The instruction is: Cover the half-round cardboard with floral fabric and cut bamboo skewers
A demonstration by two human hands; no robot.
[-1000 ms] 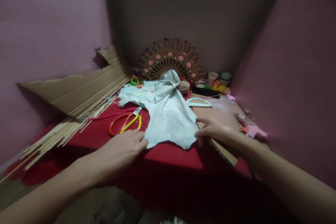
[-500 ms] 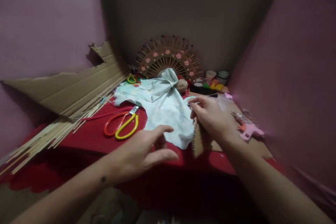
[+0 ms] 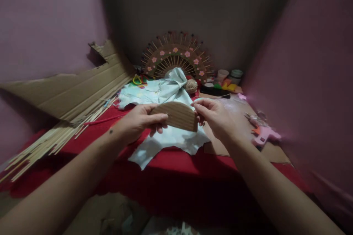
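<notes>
A half-round brown cardboard piece [image 3: 180, 116] with a ribbed face is held up above the table between my hands. My left hand [image 3: 140, 119] is closed on its left end, with the thumb across the face. At its right end, my right hand [image 3: 211, 112] pinches the edge with thumb and fingers. Behind and below the piece lies a crumpled pale blue-green cloth [image 3: 172, 139] on the red table cover [image 3: 173, 163]. My left hand and forearm hide the large scissors.
A flower-decorated stick fan [image 3: 175, 50] stands at the back, near a twine ball [image 3: 191, 86]. Thin wooden sticks [image 3: 55, 139] and torn cardboard [image 3: 68, 95] lie left. On the right are a pink glue gun [image 3: 266, 136] and flat cardboard [image 3: 216, 145].
My right hand has lifted the cardboard piece and turned its face toward me. My left hand, open before, has moved up and left and closed on it. The cloth's front edge has shifted.
</notes>
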